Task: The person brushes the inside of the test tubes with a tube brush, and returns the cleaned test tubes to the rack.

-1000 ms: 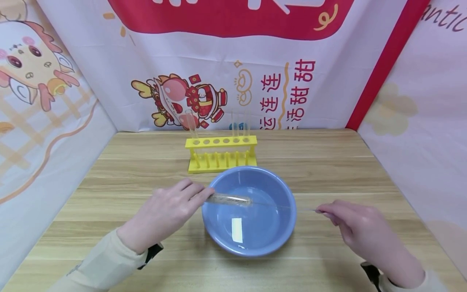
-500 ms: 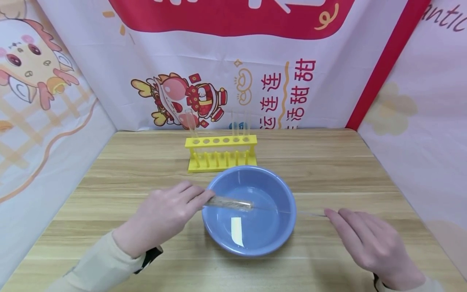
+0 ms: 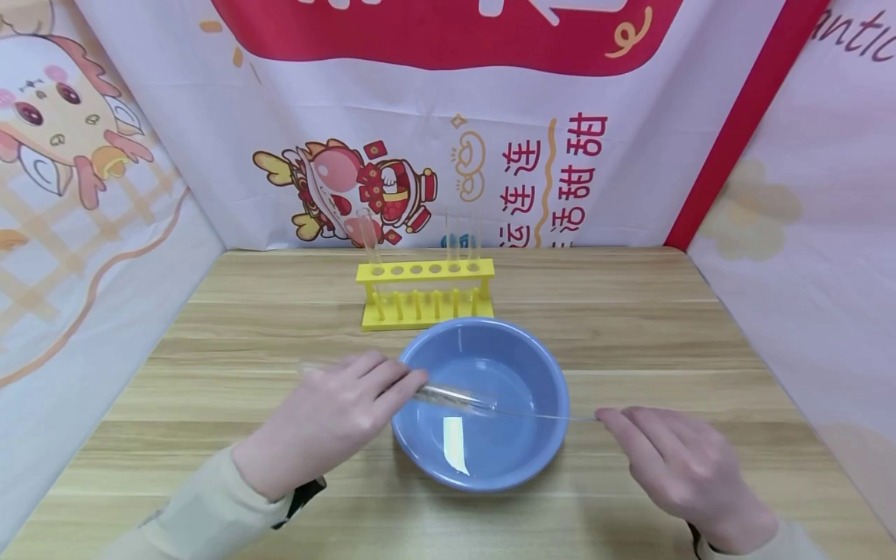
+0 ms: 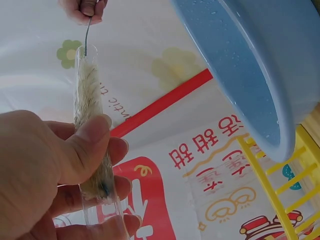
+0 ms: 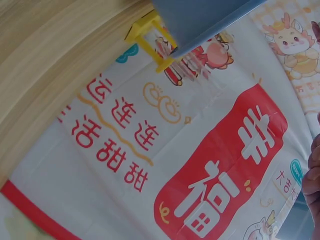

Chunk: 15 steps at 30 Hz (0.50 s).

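Observation:
My left hand grips a clear glass test tube, its open mouth tilted slightly down to the right over a blue basin. Inside the tube sits a pale-bristled test tube brush, seen in the left wrist view with its bristles running along the tube under the thumb. The brush's thin twisted-wire handle comes out of the mouth and crosses the basin's right rim. Its far end is pinched between thumb and fingers of my right hand. In the right wrist view only part of a hand shows at the right edge.
Behind the basin stands a yellow test tube rack, with one test tube at its left end and two at its right. Water drops dot the basin's inner wall. A printed cloth hangs at the wooden table's back edge.
My right hand shifts right with the wire handle, then comes back left. My left hand and the tube move slightly right, and the tube's mouth dips lower.

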Available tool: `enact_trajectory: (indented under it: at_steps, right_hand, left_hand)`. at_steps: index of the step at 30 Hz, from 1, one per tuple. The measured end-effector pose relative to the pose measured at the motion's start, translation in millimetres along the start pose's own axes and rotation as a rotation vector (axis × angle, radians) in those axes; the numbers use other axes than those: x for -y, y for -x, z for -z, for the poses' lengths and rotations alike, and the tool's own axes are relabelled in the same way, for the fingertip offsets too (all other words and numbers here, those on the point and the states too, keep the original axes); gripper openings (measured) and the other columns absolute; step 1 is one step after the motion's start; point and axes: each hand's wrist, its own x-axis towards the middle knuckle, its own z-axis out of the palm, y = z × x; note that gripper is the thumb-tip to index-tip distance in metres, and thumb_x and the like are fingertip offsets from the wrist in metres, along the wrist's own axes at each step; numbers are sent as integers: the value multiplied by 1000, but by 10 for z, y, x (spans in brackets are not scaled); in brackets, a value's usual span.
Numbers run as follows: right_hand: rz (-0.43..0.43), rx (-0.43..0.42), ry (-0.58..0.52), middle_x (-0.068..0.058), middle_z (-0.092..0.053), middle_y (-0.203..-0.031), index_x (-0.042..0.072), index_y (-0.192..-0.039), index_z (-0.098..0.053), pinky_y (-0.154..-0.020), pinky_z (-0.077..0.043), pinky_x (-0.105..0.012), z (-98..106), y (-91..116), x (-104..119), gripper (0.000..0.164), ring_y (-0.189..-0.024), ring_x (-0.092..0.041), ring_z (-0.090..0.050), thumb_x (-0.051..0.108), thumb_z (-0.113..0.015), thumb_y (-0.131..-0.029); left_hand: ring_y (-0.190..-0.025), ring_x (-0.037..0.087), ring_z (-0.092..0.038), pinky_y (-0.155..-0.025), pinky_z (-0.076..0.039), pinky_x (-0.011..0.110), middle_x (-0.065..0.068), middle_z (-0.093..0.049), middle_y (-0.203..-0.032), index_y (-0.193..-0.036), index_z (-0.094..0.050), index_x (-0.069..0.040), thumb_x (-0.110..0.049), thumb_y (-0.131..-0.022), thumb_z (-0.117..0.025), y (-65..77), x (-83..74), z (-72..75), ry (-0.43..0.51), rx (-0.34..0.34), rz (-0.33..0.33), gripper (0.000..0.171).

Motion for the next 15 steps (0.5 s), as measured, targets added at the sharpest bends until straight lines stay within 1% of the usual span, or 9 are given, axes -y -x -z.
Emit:
enact_trajectory:
  at_steps: [3, 6, 10, 15]
  right_hand:
    - [-16, 15, -17, -8, -53, -57, -7, -79, -67, -30, -34, -23, -31, -5, 16, 27, -38, -16, -38, -15, -41, -82]
    - [-29, 17, -28, -7, -53, -57, -6, -78, -68, -30, -35, -23, -55, -10, 30, 27, -38, -15, -38, -14, -42, -81]
    - [-49, 35, -59, -5, -52, -58, -6, -78, -68, -30, -32, -20, -75, -26, 60, 29, -39, -12, -35, -13, -40, -81]
    - [-81, 87, -100, -4, -53, -60, -5, -78, -68, -32, -30, -16, -89, -86, 106, 29, -40, -9, -33, -12, -40, -83]
  left_hand:
    - [-90, 23, -66, -74, -61, 35, 9, -69, -103, -121, -69, -4, -4, -76, -85, -21, -20, -7, -5, 10, 3, 47]
    - [-91, 24, -66, -76, -60, 35, 10, -69, -104, -121, -69, -3, -4, -81, -81, -40, -41, -13, -31, 15, -4, 42]
    - [-90, 24, -66, -77, -60, 36, 10, -69, -102, -121, -69, -3, -4, -83, -79, -69, -72, -28, -78, -9, -29, 39]
    - [-88, 24, -65, -77, -60, 36, 9, -68, -101, -119, -69, -3, -5, -82, -81, -108, -105, -38, -93, -36, -41, 39]
